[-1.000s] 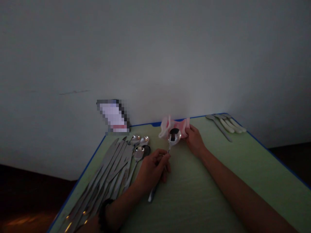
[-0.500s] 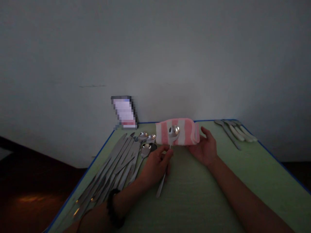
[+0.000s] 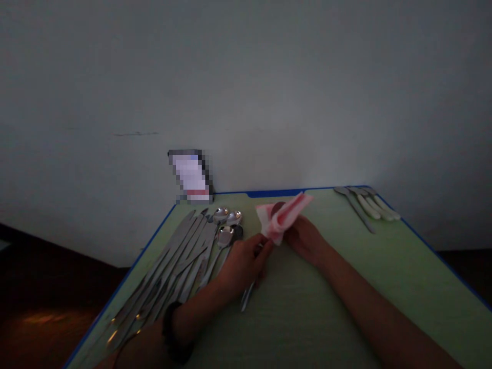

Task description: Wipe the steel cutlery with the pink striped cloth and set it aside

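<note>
My left hand (image 3: 246,256) is closed around the handle of a metal spoon (image 3: 248,296), whose lower end sticks out below the fingers. A pink and white striped cloth (image 3: 286,218) is folded about the spoon's bowl, leaving part of the bowl's rim showing. From behind and to the right, my right hand (image 3: 305,238) grips the cloth; its fingertips are mostly hidden. Just left of my left hand lie several loose spoons (image 3: 225,236), bowls toward the wall.
Several knives (image 3: 169,261) lie in a slanted row along the left side of the green table (image 3: 307,318). More cutlery, some white-handled (image 3: 371,205), rests at the far right. A blurred phone (image 3: 192,177) leans against the wall.
My right hand has moved left and closed the cloth around the spoon's bowl, which lay uncovered in front of the spread cloth before. My left hand keeps its hold on the handle.
</note>
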A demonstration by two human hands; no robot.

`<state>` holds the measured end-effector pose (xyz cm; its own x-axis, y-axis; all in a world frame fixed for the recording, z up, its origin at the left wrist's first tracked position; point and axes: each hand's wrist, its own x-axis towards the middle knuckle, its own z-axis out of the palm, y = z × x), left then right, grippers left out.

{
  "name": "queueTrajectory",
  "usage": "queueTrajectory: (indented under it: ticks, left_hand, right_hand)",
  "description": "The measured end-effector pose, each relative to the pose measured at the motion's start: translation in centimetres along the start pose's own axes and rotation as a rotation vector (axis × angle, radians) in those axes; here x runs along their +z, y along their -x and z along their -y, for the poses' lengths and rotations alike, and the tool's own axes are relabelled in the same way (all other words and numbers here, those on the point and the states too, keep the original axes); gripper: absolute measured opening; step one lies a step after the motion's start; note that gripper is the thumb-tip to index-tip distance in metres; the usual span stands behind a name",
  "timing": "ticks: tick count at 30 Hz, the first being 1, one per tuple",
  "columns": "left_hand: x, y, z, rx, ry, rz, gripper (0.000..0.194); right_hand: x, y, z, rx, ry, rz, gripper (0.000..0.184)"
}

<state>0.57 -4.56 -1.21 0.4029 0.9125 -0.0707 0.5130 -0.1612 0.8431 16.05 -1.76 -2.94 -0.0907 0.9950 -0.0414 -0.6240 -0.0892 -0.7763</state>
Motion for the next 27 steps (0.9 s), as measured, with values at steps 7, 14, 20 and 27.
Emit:
queueTrajectory:
  ticks: [7, 14, 20, 27]
  left_hand:
    - [0.1, 0.2, -0.2, 0.071, -0.109, 0.009, 0.034]
    - [0.2, 0.1, -0.3, 0.010, 0.023, -0.032, 0.033]
    - [0.2, 0.0, -0.2, -0.040, 0.105, -0.075, 0.034]
    - [0.3, 0.2, -0.6, 0.021, -0.035, -0.044, 0.035]
  right_hand:
    - [0.8, 0.1, -0.5, 0.100, -0.172, -0.114, 0.016]
    - [0.1, 0.1, 0.4, 0.196, -0.180, 0.002, 0.024]
    - [0.1, -0.2, -0.5, -0.091, -0.113, -0.175, 0.017]
    - [-0.4, -0.2, -0.1, -0.086, -0.096, -0.114, 0.013]
